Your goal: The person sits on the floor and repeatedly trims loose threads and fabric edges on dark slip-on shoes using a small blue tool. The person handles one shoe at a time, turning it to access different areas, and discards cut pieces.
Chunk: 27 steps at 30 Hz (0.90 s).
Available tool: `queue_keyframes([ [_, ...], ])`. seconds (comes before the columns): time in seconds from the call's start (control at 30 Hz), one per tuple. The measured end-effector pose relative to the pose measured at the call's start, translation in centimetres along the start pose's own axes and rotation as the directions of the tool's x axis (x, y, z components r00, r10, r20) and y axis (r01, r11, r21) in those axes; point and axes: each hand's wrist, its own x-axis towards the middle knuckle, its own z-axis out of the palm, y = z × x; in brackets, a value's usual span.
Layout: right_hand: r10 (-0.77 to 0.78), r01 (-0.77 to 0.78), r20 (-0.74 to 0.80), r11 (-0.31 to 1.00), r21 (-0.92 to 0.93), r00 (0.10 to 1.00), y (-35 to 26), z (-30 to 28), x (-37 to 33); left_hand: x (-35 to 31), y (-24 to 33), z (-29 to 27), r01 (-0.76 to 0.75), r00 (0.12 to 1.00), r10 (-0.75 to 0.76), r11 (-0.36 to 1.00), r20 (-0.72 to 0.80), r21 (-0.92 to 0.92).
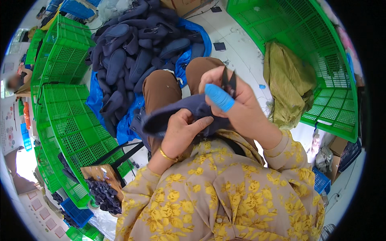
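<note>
Over my lap lies a navy fabric slipper (169, 114), its sole end to the left and a little blurred. My left hand (181, 134) is closed on it, thumb and fingers pinching the fabric edge. Close by at the slipper's right end is my right hand (241, 102), its thumb wrapped in a blue cover. Black thread snips (229, 80) sit in that hand, their two pointed blades apart and sticking up past the fingers. The right fingertips are partly hidden behind the thumb, so whether they touch the slipper cannot be told.
Beyond my knees, a large pile of navy slippers (134, 52) rests on a blue sheet (206, 38). Green plastic crates (74, 138) stand at left, another green crate (327, 68) at right with an olive sack (287, 84). Dark fabric scraps (103, 193) lie beside a wooden board (100, 173).
</note>
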Motion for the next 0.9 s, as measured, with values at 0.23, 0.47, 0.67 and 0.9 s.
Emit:
queue_keyframes([
  [0.23,0.123,-0.115,-0.034,0.977,0.177,0.992,-2.7,0.3,-0.4,1.3,5.3,-7.4,-0.565,0.821,0.157,0.090,0.548,0.820],
  [0.47,-0.440,0.539,-0.319,0.595,0.597,0.839,-17.7,-17.1,-4.1,0.2,3.4,-9.7,-0.525,0.838,-0.277,-0.170,0.471,0.834],
  [0.67,-0.649,0.603,-0.695,0.700,-0.383,0.311,-13.2,-13.3,-2.6,-0.8,-0.3,-9.0,-0.534,0.837,0.088,-0.080,0.540,0.842],
  [0.9,-0.126,0.035,-0.132,0.838,-0.545,0.983,4.4,-2.1,-0.1,-3.6,-1.0,-9.2,-0.355,0.794,0.521,-0.020,0.313,0.935],
])
